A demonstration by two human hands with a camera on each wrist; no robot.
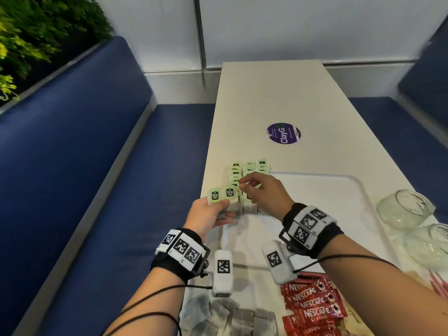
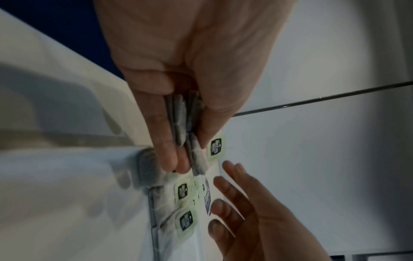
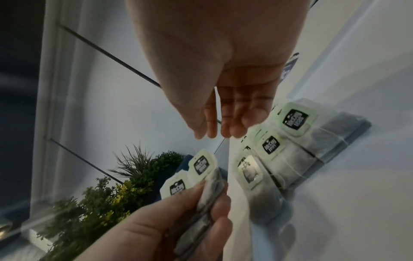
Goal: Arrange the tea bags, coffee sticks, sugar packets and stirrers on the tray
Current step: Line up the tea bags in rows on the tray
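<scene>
The long white worktop [image 1: 266, 98] holds a big, smooth white tray [image 1: 339, 190], and only its far left corner is filled so far, with neat rows of soft grey tea bags [image 1: 249, 169] with pale green paper tags. More loose tea bags [image 1: 230, 316], shiny red coffee sticks [image 1: 312, 309] and thin pink stirrers [image 1: 438, 286] wait near the person; I see no sugar packets. The left hand [image 1: 208, 215] pinches a small stack of tea bags [image 1: 224, 198] beside the rows, and the right hand [image 1: 264, 190] has its fingers loosely curled, holding nothing.
</scene>
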